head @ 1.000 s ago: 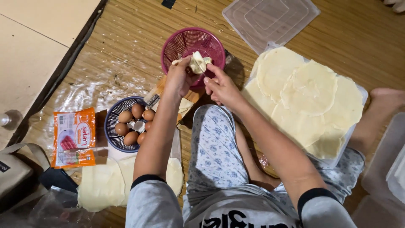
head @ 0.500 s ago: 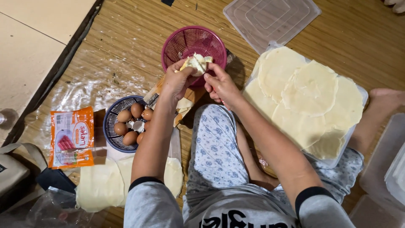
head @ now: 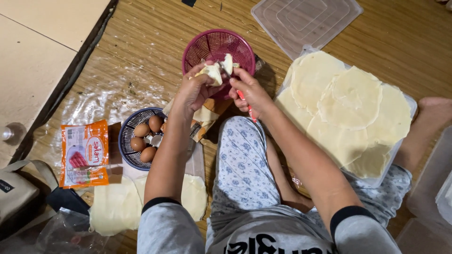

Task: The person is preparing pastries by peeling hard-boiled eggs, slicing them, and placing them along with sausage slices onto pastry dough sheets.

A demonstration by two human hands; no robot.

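Far left: one grey bag (head: 16,195) at the frame edge, and beside it one orange sealed food packet (head: 84,153) lying flat on clear plastic sheeting.

Next right: one dark mesh basket (head: 136,138) holding five brown eggs (head: 141,130) that can be counted; the person's forearm crosses its right rim, so more may be hidden. Below it lie two pale round wrappers (head: 115,207), one partly under the arm.

Centre: the left hand (head: 193,91) and right hand (head: 249,91) meet over the near rim of one pink mesh basket (head: 216,47). Both are closed on one pale piece of wrapper (head: 217,70), bunched and held above that rim. The left fingers pinch its left part; the right fingers pinch its right part. A thin red-handled utensil (head: 246,103) is also clasped in the right hand, pointing down; its working end is hidden. A cutting board under the hands is largely covered.

Right: one clear tray (head: 407,101) carrying about six overlapping round wrappers (head: 351,99). Above it lies one clear lid (head: 306,21), flat on the floor.
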